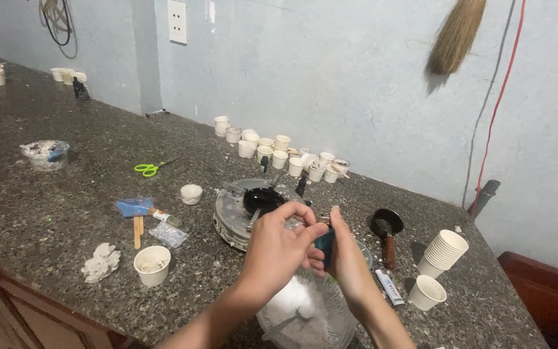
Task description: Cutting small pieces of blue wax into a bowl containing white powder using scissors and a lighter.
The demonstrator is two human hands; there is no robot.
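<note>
I see both hands meet over the bench [46,213], above a clear tub [308,310] of white powder. Right hand [350,258] has its grip closed around a small dark teal bottle [323,243]. Left hand [279,249] pinches at the bottle's top, fingers curled. Round metal device [240,210] sits just behind; paper cup [152,265] off to the left.

I'm seeing a speckled grey-brown granite counter [66,213], bright green-handled scissors [148,169], white paper cups [445,249], a dark teal small object [324,243] showing between my hands, a pale blue painted wall [330,77], a red cable [502,90].
</note>
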